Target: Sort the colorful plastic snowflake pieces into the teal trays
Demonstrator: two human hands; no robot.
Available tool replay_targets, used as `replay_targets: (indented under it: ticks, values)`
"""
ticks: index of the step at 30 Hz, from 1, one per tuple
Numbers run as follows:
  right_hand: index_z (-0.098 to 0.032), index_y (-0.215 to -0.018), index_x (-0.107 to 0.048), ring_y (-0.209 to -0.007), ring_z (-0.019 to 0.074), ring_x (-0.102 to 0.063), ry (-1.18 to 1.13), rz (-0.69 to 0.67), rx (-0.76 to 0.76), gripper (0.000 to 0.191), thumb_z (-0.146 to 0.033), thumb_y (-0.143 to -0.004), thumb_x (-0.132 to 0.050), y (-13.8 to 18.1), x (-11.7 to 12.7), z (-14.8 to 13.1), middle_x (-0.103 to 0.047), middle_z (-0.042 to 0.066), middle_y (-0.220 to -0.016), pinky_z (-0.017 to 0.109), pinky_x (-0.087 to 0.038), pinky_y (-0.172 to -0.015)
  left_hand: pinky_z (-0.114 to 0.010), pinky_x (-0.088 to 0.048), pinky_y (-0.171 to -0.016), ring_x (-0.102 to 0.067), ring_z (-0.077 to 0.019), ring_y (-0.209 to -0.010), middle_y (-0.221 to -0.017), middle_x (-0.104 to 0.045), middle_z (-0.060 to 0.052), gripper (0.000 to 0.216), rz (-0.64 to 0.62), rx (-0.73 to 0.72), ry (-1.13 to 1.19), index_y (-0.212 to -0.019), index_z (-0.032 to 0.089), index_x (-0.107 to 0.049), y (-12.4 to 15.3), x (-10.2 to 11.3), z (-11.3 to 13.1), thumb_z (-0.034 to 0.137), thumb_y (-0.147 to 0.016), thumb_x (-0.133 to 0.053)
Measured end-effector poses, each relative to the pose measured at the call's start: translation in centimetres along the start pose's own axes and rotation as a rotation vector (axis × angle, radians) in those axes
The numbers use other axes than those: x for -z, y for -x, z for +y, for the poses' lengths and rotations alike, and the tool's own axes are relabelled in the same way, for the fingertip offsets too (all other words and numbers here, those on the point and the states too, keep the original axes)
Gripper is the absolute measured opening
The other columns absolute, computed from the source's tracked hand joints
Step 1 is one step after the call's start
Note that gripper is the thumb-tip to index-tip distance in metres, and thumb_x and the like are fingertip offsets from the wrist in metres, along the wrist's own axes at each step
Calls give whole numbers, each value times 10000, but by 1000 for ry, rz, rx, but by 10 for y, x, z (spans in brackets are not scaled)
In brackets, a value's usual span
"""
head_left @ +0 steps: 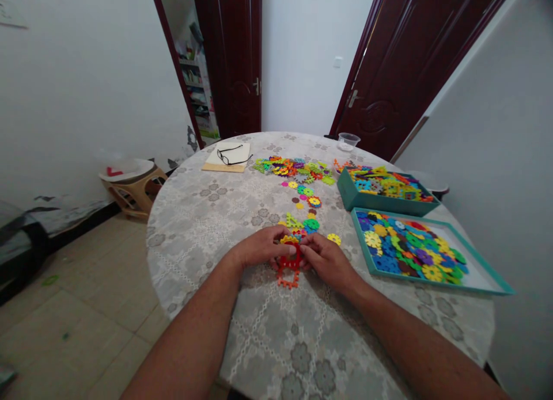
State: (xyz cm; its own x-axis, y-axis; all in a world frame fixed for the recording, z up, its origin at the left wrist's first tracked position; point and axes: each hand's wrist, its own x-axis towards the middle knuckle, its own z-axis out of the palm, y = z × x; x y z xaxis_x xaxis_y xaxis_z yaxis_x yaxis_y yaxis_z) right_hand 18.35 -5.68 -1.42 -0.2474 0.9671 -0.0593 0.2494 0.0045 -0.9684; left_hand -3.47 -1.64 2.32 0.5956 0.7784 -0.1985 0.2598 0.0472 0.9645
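Between my two hands is a small assembly of interlocking plastic pieces. Its middle is a red ring piece (285,261), with an orange toothed square frame (288,278) below and a yellow toothed edge above. My left hand (264,246) grips the red ring piece from the left, thumb across its front. My right hand (325,257) pinches its right side with thumb and fingertips. Just beyond my fingers lie a green gear disc (311,224), a lime triangular piece (294,221) and a yellow gear disc (334,239).
Loose pieces form a colourful pile (298,168) farther back. To the right stand a teal box (380,201) full of pieces and its shallow lid (488,279) holding gear discs. Eyeglasses (233,156) rest on a notebook (216,158). A clear bowl (348,140) sits near the far edge.
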Motion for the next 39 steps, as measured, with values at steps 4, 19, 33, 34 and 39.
replay_targets:
  ticks: [4, 19, 33, 34, 39]
  values:
    - [-242, -1000, -580, -708, 184, -661, 255, 78, 93, 205, -444, -981, -554, 6, 2, -10, -691, 7, -811, 302, -507, -655, -267, -455, -556, -584, -162, -647, -784, -671, -24, 195, 202, -84, -194, -877, 181, -696, -3, 9, -6, 345, -771, -699]
    - [-209, -882, -591, -751, 151, -552, 587, -79, 210, 69, -152, -843, -583, 16, 3, -25, -622, -3, -835, 260, -366, -661, -280, -413, -673, -548, -155, -730, -815, -647, 2, 258, 426, -146, -159, -964, 183, -670, -7, 23, -9, 401, -831, -703]
    - [-171, -1181, -697, -808, 206, -603, 699, 99, 147, 320, -322, -909, -621, -18, 30, -6, -707, 73, -937, 305, -412, -736, -306, -416, -747, -579, -187, -800, -907, -705, -28, 196, 92, -125, -400, -966, 204, -722, 0, 17, -9, 326, -813, -709]
    - [-184, -1155, -698, -799, 200, -602, 690, 94, 137, 291, -325, -911, -623, -19, 29, -7, -708, 64, -928, 296, -405, -723, -308, -414, -738, -577, -188, -792, -903, -704, -32, 195, 98, -123, -394, -958, 200, -720, 0, 17, -8, 326, -810, -711]
    - [-207, -1035, -654, -767, 177, -587, 665, 103, 65, 186, -303, -875, -655, -19, 27, -14, -688, 26, -876, 268, -365, -677, -303, -396, -678, -555, -183, -728, -832, -679, -18, 188, 112, -75, -364, -906, 191, -701, 1, 16, -2, 322, -774, -727]
